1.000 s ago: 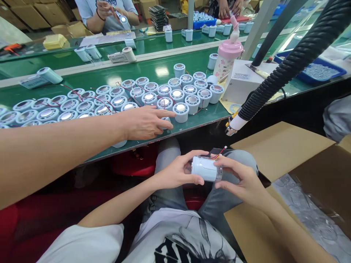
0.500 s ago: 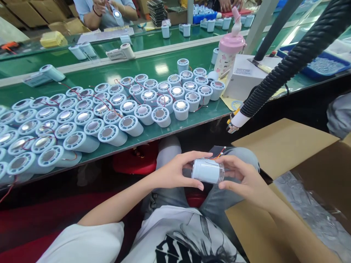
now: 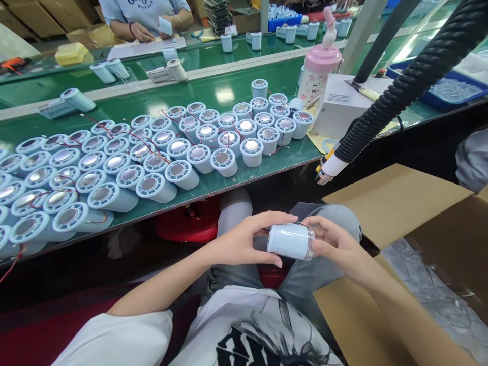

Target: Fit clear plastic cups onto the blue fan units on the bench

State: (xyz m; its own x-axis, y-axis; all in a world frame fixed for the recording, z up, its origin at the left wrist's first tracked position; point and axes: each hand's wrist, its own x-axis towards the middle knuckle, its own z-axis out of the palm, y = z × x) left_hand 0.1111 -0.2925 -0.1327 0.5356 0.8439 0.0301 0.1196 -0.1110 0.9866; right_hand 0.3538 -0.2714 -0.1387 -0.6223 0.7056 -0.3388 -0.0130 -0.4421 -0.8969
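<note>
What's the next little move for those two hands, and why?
Probably a gentle push by the right hand toward the left hand: the clear plastic piece sticks out past the pale-blue cylinder on the right hand's side, while the left hand cups the other end.

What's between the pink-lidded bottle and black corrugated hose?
A white box, seen in the head view between the pink-lidded bottle and black corrugated hose.

Light-blue cylinder (image 3: 288, 240), underside out of sight

A clear-ended, pale-blue cylinder (image 3: 288, 241) is held sideways.
</note>
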